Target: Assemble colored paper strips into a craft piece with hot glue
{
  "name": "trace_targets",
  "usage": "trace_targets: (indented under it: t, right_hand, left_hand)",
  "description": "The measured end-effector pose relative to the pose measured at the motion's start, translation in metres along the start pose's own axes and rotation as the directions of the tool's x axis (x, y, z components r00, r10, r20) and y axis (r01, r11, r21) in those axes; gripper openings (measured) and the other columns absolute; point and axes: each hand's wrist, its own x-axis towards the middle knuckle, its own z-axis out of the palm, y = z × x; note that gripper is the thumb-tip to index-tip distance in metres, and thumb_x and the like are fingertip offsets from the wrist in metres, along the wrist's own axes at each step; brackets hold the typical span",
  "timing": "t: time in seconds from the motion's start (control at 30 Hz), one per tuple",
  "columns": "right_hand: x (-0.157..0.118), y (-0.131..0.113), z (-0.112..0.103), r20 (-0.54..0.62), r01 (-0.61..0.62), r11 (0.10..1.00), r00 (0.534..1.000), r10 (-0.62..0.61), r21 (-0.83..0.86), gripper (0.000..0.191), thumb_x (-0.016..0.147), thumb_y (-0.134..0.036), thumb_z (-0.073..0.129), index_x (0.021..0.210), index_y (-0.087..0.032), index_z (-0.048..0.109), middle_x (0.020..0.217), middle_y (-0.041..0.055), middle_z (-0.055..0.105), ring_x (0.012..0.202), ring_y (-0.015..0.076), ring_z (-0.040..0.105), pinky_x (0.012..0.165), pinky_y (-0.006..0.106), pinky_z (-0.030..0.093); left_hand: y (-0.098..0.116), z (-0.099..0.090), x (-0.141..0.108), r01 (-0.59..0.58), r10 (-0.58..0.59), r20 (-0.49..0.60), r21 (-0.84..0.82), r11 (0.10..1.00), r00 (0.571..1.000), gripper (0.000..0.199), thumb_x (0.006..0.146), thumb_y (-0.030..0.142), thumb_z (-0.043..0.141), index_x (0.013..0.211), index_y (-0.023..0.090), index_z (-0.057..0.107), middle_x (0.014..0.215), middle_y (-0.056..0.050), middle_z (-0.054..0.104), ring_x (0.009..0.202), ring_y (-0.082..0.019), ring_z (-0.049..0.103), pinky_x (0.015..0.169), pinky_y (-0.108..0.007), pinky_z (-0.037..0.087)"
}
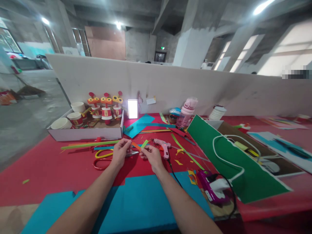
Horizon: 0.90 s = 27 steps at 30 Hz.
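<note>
Between both hands (151, 156), (orange) strip (136, 145).

A pink bottle (187, 112) stands at the far side of the tabletop (80, 175), near the pale partition (156, 79), with a blue and white bundle (175, 111) just to its left. On the grey floor (31, 120) at the far left, a broom (30, 90) lies with its bristles spread, and a window (8, 39) shows farther back. Beyond the partition are a brown panel (106, 44), a small green sign (162, 48) and a thick pillar (195, 42), white below and grey above, while 3 lit ceiling lamps (263, 6) glow overhead.
</note>
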Motion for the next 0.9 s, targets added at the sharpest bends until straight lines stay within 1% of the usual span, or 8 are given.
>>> trace_targets:
  t: [0.1,0.2,0.3,0.37,0.53,0.67,0.77,0.9]
  right_hand:
    - [0.0023,0.0019,-0.0024,-0.034,0.009,0.998,0.999,-0.007,0.067,0.032,0.061,-0.040,0.074,0.074,-0.015,0.060,0.060,0.0012,0.066,0.054,0.0127,0.064,0.051,0.020,0.049]
    - [0.0032,0.0016,-0.0024,-0.028,-0.008,0.988,1.000,0.012,0.154,0.031,0.060,-0.038,0.075,0.074,-0.015,0.059,0.061,0.0009,0.066,0.057,0.0132,0.065,0.054,0.022,0.050]
    - [0.0021,-0.0002,0.0000,-0.007,0.000,0.978,1.000,0.002,0.209,0.033,0.056,-0.037,0.078,0.074,-0.014,0.060,0.061,0.0007,0.065,0.057,0.0139,0.064,0.058,0.025,0.052]
    - [0.0006,-0.0005,0.0019,0.012,-0.003,0.980,1.000,0.000,0.201,0.035,0.056,-0.038,0.078,0.075,-0.014,0.061,0.060,0.0009,0.065,0.055,0.0137,0.063,0.059,0.027,0.053]
    - [-0.0027,0.0018,0.0039,0.073,-0.004,0.989,0.997,-0.007,0.145,0.035,0.056,-0.037,0.078,0.078,-0.014,0.063,0.068,0.0012,0.067,0.060,0.0130,0.063,0.064,0.028,0.054]
    - [-0.0037,0.0015,0.0039,0.104,0.003,0.990,0.994,-0.018,0.143,0.032,0.055,-0.037,0.079,0.074,-0.016,0.062,0.067,-0.0007,0.066,0.061,0.0126,0.063,0.066,0.029,0.054]
    - [-0.0031,0.0004,0.0038,0.086,-0.008,0.989,0.996,-0.005,0.150,0.032,0.055,-0.037,0.079,0.073,-0.016,0.063,0.065,-0.0005,0.065,0.059,0.0120,0.062,0.065,0.028,0.054]
    - [-0.0008,0.0004,0.0032,0.026,-0.033,0.972,0.999,0.027,0.234,0.033,0.054,-0.034,0.080,0.076,-0.016,0.064,0.064,-0.0011,0.065,0.056,0.0113,0.060,0.062,0.027,0.053]
  left_hand:
    - [-0.0002,0.0001,-0.0002,0.028,-0.028,0.003,-0.007,1.000,1.000,0.026,0.075,0.042,0.061,0.074,0.016,0.057,0.060,0.002,0.057,0.047,-0.008,0.048,0.047,-0.019,0.038]
    - [-0.0006,0.0043,-0.0026,0.060,-0.066,0.117,0.051,0.997,0.991,0.028,0.077,0.042,0.060,0.071,0.016,0.055,0.056,0.002,0.054,0.047,-0.008,0.048,0.048,-0.020,0.038]
    - [-0.0019,0.0086,-0.0048,0.054,-0.081,0.250,0.112,0.992,0.965,0.024,0.076,0.039,0.062,0.075,0.015,0.056,0.054,0.003,0.054,0.047,-0.009,0.049,0.051,-0.021,0.039]
    - [-0.0037,0.0094,-0.0049,0.047,-0.080,0.288,0.119,0.992,0.954,0.023,0.075,0.037,0.064,0.078,0.015,0.056,0.056,0.003,0.055,0.048,-0.009,0.050,0.052,-0.022,0.040]
    - [-0.0085,0.0059,-0.0019,0.022,-0.054,0.263,0.123,0.992,0.963,0.024,0.074,0.035,0.064,0.067,0.015,0.054,0.054,0.002,0.055,0.047,-0.009,0.049,0.050,-0.021,0.038]
    - [-0.0091,0.0049,-0.0015,0.045,-0.077,0.268,0.122,0.992,0.960,0.022,0.073,0.032,0.066,0.065,0.015,0.055,0.052,0.001,0.056,0.046,-0.009,0.048,0.049,-0.021,0.037]
    - [-0.0086,0.0059,-0.0027,0.073,-0.091,0.255,0.078,0.994,0.963,0.021,0.073,0.032,0.065,0.068,0.015,0.055,0.053,0.002,0.055,0.045,-0.008,0.048,0.048,-0.021,0.037]
    - [-0.0083,0.0079,-0.0040,0.127,-0.130,0.260,0.028,0.992,0.957,0.023,0.074,0.036,0.064,0.074,0.015,0.056,0.057,0.001,0.057,0.046,-0.008,0.049,0.047,-0.021,0.039]
